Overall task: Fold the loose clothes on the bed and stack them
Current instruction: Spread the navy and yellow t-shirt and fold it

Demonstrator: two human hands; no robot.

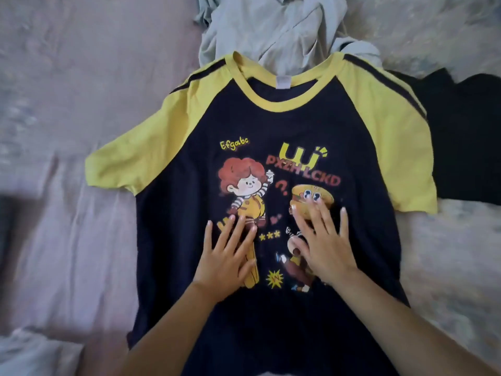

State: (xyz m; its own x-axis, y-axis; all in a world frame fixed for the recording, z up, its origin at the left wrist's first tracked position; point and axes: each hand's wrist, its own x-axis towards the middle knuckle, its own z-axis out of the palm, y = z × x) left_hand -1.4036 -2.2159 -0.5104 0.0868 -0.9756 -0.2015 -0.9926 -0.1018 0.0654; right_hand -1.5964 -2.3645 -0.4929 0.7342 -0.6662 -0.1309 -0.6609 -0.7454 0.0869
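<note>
A navy T-shirt [292, 126] with yellow sleeves, a yellow collar and a cartoon print lies spread flat, front up, on the bed [67, 104]. Its collar points away from me. My left hand [225, 256] rests palm down on the lower print, fingers apart. My right hand [320, 242] lies flat beside it on the burger picture, fingers spread. Neither hand grips the cloth. A crumpled light grey garment [279, 28] sits just beyond the collar. A black garment [466, 137] lies under and beyond the right sleeve.
The bed is covered by a pale pinkish sheet with soft wrinkles. A white cloth or pillow corner [35, 354] shows at the bottom left. A dark shape [5, 234] lies at the left edge.
</note>
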